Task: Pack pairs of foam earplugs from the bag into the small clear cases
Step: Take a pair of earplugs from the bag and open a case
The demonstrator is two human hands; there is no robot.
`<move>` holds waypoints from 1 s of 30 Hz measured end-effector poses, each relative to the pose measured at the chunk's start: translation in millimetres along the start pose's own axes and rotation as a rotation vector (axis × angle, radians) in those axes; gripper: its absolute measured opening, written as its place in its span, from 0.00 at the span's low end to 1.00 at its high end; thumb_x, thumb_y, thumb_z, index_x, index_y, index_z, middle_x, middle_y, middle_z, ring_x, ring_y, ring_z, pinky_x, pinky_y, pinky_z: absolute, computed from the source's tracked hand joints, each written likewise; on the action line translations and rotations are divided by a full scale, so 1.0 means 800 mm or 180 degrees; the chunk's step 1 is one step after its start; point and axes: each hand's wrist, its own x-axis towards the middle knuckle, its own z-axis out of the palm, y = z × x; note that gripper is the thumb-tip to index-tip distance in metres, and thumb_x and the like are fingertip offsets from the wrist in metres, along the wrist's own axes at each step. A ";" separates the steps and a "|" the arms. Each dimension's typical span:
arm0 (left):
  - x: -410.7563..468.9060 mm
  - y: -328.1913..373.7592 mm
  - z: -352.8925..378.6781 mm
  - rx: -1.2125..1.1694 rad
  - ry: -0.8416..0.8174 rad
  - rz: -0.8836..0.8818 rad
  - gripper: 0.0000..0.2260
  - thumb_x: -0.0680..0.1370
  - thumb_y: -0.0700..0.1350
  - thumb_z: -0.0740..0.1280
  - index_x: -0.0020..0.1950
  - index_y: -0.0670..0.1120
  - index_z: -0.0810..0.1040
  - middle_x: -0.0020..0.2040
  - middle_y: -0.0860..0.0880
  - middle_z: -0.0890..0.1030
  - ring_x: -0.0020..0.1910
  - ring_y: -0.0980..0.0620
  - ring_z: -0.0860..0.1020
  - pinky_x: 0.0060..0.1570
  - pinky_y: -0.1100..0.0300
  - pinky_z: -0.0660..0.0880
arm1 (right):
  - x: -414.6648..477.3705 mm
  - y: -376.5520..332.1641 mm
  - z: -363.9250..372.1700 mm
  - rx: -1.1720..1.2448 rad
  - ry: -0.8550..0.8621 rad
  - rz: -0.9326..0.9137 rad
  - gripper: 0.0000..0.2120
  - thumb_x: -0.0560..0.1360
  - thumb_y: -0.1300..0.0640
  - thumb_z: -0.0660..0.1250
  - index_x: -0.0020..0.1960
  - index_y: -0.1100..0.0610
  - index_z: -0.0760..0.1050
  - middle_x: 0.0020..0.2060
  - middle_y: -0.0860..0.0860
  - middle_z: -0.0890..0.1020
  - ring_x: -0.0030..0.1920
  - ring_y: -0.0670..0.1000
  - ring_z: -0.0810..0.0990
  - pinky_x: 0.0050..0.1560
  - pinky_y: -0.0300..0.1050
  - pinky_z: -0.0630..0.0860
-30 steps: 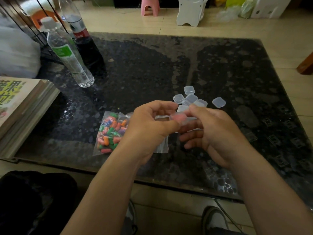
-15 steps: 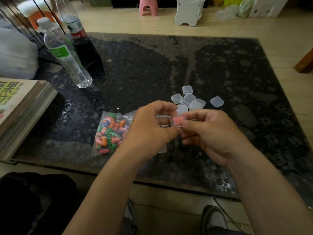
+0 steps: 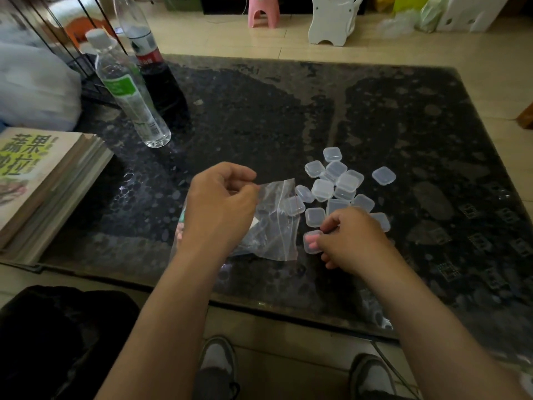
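Observation:
My left hand (image 3: pixel 220 207) hovers over the clear zip bag (image 3: pixel 274 226), thumb and forefinger pinching its upper edge near the zip strip. The hand covers the bag's coloured earplugs. My right hand (image 3: pixel 350 236) is low on the dark table (image 3: pixel 259 116), fingers curled round a small clear case (image 3: pixel 312 241) with pink earplugs inside, which sits at the table surface. Several empty clear cases (image 3: pixel 336 180) lie in a loose cluster just beyond the right hand.
A clear water bottle (image 3: pixel 131 93) and a dark cola bottle (image 3: pixel 157 73) stand at the table's far left. A stack of books (image 3: pixel 43 180) lies on the left edge. A pink stool (image 3: pixel 263 11) and white furniture (image 3: pixel 331 18) stand on the floor beyond.
My hands have parted. The right hand carried the pink-filled case down and to the right onto the table. The left hand moved to the bag's top edge and pinched it.

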 end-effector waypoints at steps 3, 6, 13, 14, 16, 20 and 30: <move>0.003 -0.003 -0.008 0.0172 0.0096 -0.0034 0.09 0.77 0.37 0.68 0.46 0.51 0.82 0.41 0.47 0.85 0.37 0.44 0.84 0.35 0.41 0.83 | 0.004 -0.004 0.003 -0.0259 0.0019 0.0025 0.09 0.73 0.57 0.76 0.46 0.52 0.75 0.42 0.49 0.85 0.44 0.48 0.85 0.47 0.53 0.84; 0.012 -0.014 -0.021 0.0343 0.0254 -0.0005 0.09 0.77 0.38 0.68 0.46 0.53 0.82 0.39 0.51 0.84 0.35 0.50 0.84 0.39 0.50 0.84 | 0.003 -0.010 0.002 -0.0039 0.0305 -0.0233 0.04 0.78 0.60 0.70 0.46 0.52 0.77 0.41 0.48 0.85 0.39 0.43 0.86 0.40 0.42 0.83; 0.022 -0.047 -0.057 0.1131 0.0298 -0.0062 0.08 0.78 0.40 0.66 0.52 0.51 0.81 0.45 0.53 0.81 0.43 0.54 0.79 0.40 0.62 0.71 | 0.007 -0.042 0.024 0.0545 0.0081 -0.0678 0.11 0.79 0.60 0.70 0.42 0.46 0.81 0.41 0.45 0.85 0.44 0.46 0.85 0.45 0.47 0.85; 0.022 -0.052 -0.062 0.1300 0.0253 -0.0118 0.08 0.78 0.41 0.66 0.53 0.51 0.81 0.46 0.52 0.81 0.44 0.54 0.78 0.40 0.64 0.70 | 0.010 -0.046 0.027 0.0651 -0.0009 -0.0648 0.10 0.78 0.60 0.71 0.42 0.47 0.82 0.41 0.46 0.85 0.45 0.46 0.85 0.46 0.46 0.84; 0.023 -0.063 -0.072 0.1653 0.0107 -0.0170 0.08 0.77 0.42 0.67 0.55 0.51 0.81 0.51 0.50 0.81 0.48 0.52 0.79 0.43 0.61 0.72 | 0.014 -0.051 0.034 0.0927 -0.0261 -0.0478 0.08 0.78 0.60 0.72 0.42 0.49 0.84 0.41 0.47 0.87 0.45 0.46 0.86 0.48 0.47 0.84; 0.025 -0.074 -0.085 0.2152 -0.0290 -0.0398 0.15 0.77 0.46 0.70 0.63 0.50 0.79 0.61 0.46 0.78 0.58 0.46 0.78 0.53 0.54 0.75 | 0.018 -0.063 0.052 0.1470 -0.0831 -0.0135 0.08 0.76 0.68 0.72 0.43 0.57 0.86 0.45 0.52 0.88 0.45 0.49 0.88 0.47 0.46 0.85; 0.025 -0.088 -0.098 0.2256 -0.0802 -0.0417 0.14 0.79 0.46 0.70 0.65 0.53 0.78 0.60 0.49 0.71 0.55 0.48 0.75 0.57 0.51 0.79 | 0.017 -0.094 0.092 0.1042 -0.1435 -0.0234 0.03 0.77 0.68 0.70 0.49 0.65 0.82 0.28 0.57 0.83 0.25 0.50 0.81 0.25 0.42 0.78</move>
